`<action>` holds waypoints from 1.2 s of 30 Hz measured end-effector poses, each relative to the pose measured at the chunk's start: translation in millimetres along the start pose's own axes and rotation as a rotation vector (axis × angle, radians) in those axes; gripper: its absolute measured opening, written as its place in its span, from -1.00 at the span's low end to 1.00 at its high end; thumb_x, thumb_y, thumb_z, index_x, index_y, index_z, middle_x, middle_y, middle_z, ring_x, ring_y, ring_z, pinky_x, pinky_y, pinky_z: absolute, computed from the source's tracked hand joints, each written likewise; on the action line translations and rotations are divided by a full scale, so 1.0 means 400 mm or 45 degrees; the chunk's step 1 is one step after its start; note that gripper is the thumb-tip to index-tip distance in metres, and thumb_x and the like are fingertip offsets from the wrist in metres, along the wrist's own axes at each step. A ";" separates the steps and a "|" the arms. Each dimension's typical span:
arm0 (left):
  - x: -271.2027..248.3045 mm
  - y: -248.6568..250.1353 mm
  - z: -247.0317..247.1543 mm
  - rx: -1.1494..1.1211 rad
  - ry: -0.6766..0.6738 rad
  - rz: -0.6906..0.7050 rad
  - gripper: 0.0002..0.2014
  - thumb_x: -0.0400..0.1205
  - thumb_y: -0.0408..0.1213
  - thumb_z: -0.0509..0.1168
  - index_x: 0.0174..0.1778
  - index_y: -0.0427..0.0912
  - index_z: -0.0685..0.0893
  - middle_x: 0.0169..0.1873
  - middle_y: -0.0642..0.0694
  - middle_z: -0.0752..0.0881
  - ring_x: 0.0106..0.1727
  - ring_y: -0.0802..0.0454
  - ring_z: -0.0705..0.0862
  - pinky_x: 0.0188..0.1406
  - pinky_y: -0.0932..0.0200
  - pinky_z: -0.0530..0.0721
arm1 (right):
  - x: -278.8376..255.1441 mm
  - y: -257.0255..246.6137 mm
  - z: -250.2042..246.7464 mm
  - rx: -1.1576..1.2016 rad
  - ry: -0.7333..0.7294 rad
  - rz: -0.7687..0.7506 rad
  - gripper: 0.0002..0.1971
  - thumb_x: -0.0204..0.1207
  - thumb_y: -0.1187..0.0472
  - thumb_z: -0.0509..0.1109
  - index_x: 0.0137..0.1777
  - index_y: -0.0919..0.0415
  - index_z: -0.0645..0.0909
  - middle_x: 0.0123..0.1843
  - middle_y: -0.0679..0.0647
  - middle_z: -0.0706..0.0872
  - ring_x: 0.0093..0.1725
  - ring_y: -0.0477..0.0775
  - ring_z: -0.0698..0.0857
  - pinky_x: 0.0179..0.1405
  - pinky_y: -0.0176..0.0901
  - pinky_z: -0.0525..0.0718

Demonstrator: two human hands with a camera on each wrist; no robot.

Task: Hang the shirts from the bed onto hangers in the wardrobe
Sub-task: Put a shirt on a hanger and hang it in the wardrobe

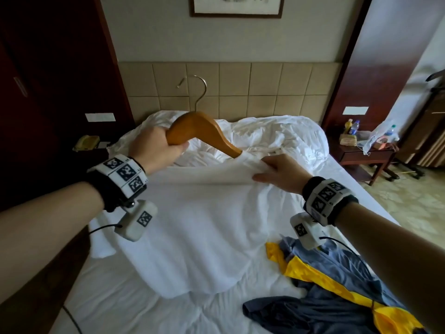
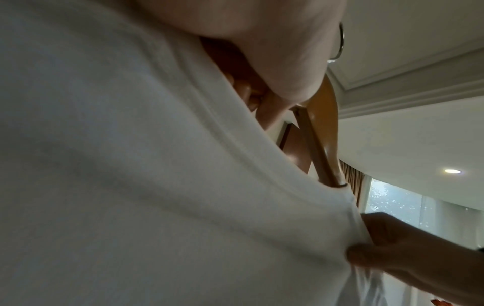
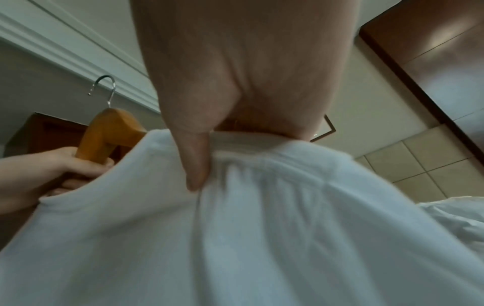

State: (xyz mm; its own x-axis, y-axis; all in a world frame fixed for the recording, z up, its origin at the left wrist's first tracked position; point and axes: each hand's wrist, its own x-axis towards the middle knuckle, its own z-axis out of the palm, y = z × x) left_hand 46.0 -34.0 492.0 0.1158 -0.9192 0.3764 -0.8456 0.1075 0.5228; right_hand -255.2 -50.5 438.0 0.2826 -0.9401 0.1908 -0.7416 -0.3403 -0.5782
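Left hand (image 1: 156, 147), its grip closed round one arm of the wooden hanger (image 1: 202, 131); the far arm sits inside the white shirt (image 1: 199, 225) on the bed (image 1: 115, 304). Right hand (image 1: 280, 173) pinches the neckline. Step: threading. Next, judged: work the held arm into the neck.

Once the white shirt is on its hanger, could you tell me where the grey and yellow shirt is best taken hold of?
Judging by how it lies, grip the grey and yellow shirt at its bunched upper end near the right hand, coming from above. It is crumpled on the bed, and no collar shows, so the raised folds there offer the likeliest hold.
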 end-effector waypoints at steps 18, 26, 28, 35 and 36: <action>0.080 -0.100 -0.141 -0.109 0.031 -0.063 -0.53 0.47 0.07 0.55 -0.49 -0.18 0.54 -0.49 -0.17 0.62 -0.31 -0.23 0.66 -0.12 -0.06 0.60 | -0.097 0.183 0.136 0.223 -0.248 0.537 -0.78 0.34 0.12 0.68 -0.21 0.26 0.76 -0.21 0.12 0.77 -0.17 0.11 0.73 -0.06 0.01 0.71; 0.076 -0.097 -0.158 -0.138 0.040 -0.061 -0.62 0.50 -0.01 0.54 -0.31 -0.29 0.68 -0.29 -0.29 0.75 -0.17 -0.28 0.72 0.02 -0.15 0.66 | -0.098 0.191 0.154 -0.264 -0.427 0.560 -0.82 0.43 0.19 0.50 -0.34 0.18 0.61 -0.32 0.01 0.66 -0.23 0.04 0.65 -0.22 -0.18 0.56; 0.078 -0.100 -0.162 -0.138 0.036 -0.063 -0.60 0.50 0.01 0.55 -0.25 -0.33 0.71 -0.27 -0.31 0.76 -0.14 -0.29 0.73 0.05 -0.19 0.67 | -0.095 0.201 0.157 -0.133 -0.445 0.576 -0.81 0.43 0.29 0.45 -0.41 0.14 0.65 -0.42 -0.04 0.70 -0.35 -0.04 0.68 -0.27 -0.25 0.61; 0.082 -0.131 -0.176 -0.191 0.002 -0.088 -0.38 0.43 0.11 0.55 -0.03 -0.49 0.70 -0.17 -0.45 0.76 -0.09 -0.41 0.74 0.09 -0.30 0.69 | -0.109 0.255 0.155 0.157 -0.332 0.670 -0.72 0.51 0.46 0.27 -0.25 0.21 0.78 -0.34 0.06 0.83 -0.26 0.01 0.79 -0.08 -0.15 0.78; 0.080 -0.135 -0.172 -0.193 -0.004 -0.093 -0.41 0.43 0.10 0.56 -0.07 -0.46 0.72 -0.21 -0.42 0.77 -0.11 -0.39 0.75 0.09 -0.29 0.70 | -0.106 0.260 0.152 0.252 -0.222 0.712 -0.70 0.52 0.48 0.22 -0.24 0.22 0.76 -0.34 0.10 0.82 -0.24 0.09 0.78 -0.04 -0.05 0.80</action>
State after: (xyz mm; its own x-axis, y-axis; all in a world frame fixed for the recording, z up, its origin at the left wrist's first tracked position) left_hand 131.3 -43.3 528.7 0.1725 -0.9278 0.3308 -0.7469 0.0958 0.6581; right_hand -307.3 -44.8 321.7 -0.0087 -0.9519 -0.3064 -0.6836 0.2293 -0.6929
